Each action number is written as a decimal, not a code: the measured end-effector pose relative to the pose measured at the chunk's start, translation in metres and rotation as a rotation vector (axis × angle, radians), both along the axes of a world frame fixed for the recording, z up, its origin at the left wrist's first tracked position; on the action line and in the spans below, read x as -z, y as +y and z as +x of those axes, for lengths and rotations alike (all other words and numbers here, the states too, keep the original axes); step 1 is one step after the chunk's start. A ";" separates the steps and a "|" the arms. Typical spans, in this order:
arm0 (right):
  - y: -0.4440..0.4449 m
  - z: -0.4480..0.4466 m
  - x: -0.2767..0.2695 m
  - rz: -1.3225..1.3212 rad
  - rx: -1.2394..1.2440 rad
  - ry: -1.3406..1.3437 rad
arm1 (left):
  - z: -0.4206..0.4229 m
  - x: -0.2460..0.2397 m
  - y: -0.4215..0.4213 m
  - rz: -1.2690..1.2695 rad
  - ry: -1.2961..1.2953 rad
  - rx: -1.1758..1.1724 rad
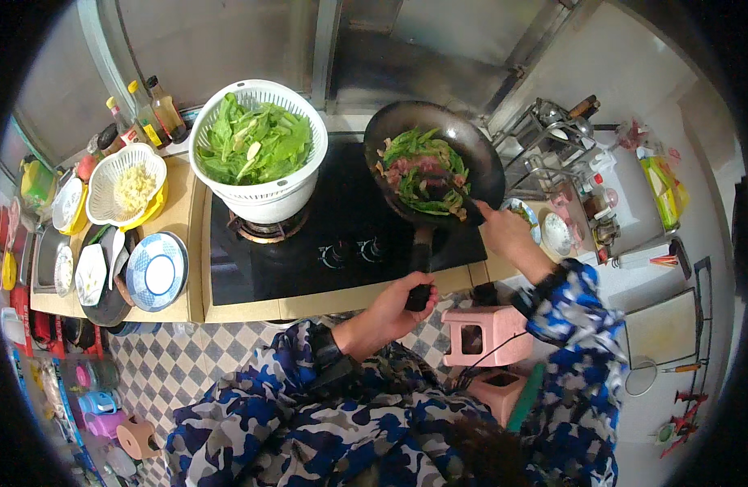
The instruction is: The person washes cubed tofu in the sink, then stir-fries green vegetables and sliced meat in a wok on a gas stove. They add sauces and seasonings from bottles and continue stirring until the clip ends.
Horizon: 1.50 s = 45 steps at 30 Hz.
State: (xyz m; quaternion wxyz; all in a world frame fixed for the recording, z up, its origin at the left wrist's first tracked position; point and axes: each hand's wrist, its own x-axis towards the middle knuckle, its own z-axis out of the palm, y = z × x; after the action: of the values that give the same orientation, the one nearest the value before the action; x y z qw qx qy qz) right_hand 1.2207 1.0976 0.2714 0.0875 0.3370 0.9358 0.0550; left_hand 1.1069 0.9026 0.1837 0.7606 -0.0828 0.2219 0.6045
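Observation:
My left hand (392, 313) grips the black handle (421, 255) of a dark wok (480, 152) tilted over the right side of the stove. Inside the wok lies a mix of green vegetable pieces and reddish sliced meat (419, 170). My right hand (511, 230) is closed around a dark cooking utensil at the wok's right rim; its working end dips into the food and is mostly hidden. Left of the wok, a white colander basket (200, 146) heaped with leafy greens (255, 143) stands in a white basin over the left burner.
On the left counter are a white basket (97, 201) of chopped pale food, blue-patterned plates (144, 292) and sauce bottles (165, 109). A wire rack (532, 164) with utensils, a plate of food (525, 213) and a bowl (556, 234) stand at right. Pink stools (489, 322) are below.

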 end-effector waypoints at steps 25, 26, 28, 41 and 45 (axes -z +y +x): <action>0.070 -0.001 0.001 -0.022 -0.070 0.165 | 0.000 0.000 -0.002 0.029 -0.011 -0.035; 0.068 -0.006 0.002 -0.034 0.064 0.081 | 0.001 0.000 -0.003 0.032 -0.056 -0.025; 0.062 -0.011 0.000 -0.075 -0.056 0.236 | 0.001 -0.001 -0.003 0.009 -0.045 -0.036; 0.073 0.000 0.009 -0.149 -0.261 0.080 | 0.001 -0.010 -0.007 -0.023 0.048 -0.053; 0.040 0.024 -0.047 -0.055 -0.127 0.005 | 0.000 -0.007 -0.004 0.015 0.031 -0.015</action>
State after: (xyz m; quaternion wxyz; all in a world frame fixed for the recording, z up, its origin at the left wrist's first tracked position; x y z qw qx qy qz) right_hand 1.2451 1.1378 0.3187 0.0908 0.2744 0.9567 0.0337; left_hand 1.1073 0.8983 0.1904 0.7529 -0.0695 0.2288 0.6131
